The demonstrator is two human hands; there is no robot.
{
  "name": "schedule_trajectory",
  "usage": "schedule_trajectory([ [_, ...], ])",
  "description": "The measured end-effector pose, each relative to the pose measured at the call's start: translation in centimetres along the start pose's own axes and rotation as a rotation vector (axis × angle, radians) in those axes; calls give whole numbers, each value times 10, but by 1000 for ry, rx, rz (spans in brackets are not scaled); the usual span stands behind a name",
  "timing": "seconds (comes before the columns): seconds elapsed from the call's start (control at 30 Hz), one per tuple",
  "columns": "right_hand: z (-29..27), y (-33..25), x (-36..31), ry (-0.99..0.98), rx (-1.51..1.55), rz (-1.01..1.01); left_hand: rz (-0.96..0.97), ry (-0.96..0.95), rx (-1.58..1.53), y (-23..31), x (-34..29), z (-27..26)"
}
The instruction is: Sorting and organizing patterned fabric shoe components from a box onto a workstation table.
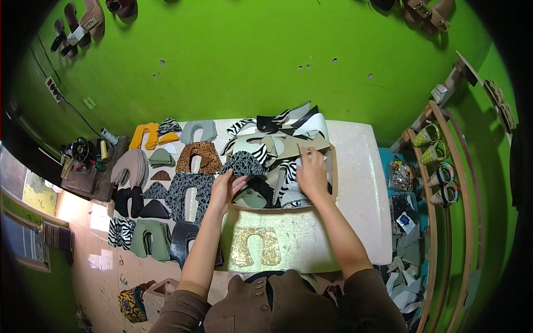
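My left hand (224, 191) is at the left side of a shallow cardboard box (277, 210) heaped with cut material. Its thumb and fingers close on the lower edge of a half-round grey-and-black patterned piece (244, 162). My right hand (312, 173) hovers over the box's right part, fingers stretched out and holding nothing that I can see. Beneath it lie zebra-print pieces (288, 173) and beige pieces (294, 147). On the near part of the white table (361, 222) lies a gold glittery U-shaped piece (255, 247).
Left of the box are stacks of U-shaped pieces: patterned grey (177, 197), leopard-print (209, 161), green (149, 238) and mustard (143, 136). A sewing machine (80, 150) stands far left. On the right, a wooden rack (469, 222) holds sandals (433, 147) beside scrap-filled bins (408, 222).
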State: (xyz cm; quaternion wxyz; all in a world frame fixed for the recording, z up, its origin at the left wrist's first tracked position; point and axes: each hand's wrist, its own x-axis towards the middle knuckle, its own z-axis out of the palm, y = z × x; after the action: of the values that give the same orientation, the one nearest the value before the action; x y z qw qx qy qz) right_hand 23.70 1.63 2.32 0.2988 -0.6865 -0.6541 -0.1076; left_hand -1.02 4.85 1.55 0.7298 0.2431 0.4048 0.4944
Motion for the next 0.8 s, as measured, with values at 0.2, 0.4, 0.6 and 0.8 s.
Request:
schedule_trajectory([
  [0.2,43,-55,-5,-469,320,-475,74,70,-3,8,-2,-12],
  [0.4,80,-87,-11,-568,455,-568,72,63,-23,10,-5,-22],
  [0.6,76,-86,-12,-710,338,-602,83,95,-68,7,-5,-32],
  [0.8,29,-48,-1,-707,814,-252,87,83,-119,10,-6,-35],
])
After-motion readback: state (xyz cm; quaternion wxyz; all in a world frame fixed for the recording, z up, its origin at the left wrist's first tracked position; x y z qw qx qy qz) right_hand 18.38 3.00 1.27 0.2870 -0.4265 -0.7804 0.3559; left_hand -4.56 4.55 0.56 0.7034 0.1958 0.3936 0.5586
